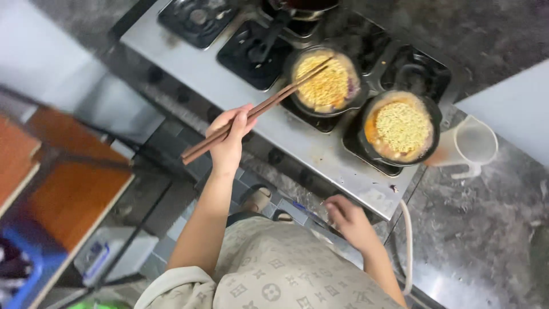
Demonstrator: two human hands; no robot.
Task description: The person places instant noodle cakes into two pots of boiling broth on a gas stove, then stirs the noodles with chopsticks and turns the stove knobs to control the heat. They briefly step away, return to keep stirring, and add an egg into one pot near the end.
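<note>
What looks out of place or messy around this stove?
Little stands out. The stove top has small dark specks and stains near the right pot. Both pots sit level, nothing spilling. The left hand holds chopsticks over the left pot.

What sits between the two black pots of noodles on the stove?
Nothing: in the head view, the left black pot of noodles and the right black pot of noodles stand nearly rim to rim.

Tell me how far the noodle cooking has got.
Done: noodle blocks sit in both black pots, the left pot and the right pot, on the stove. In hand: the left hand holds chopsticks reaching over the left pot; the right hand is at the stove's front edge. Left: both blocks look unseparated.
</note>
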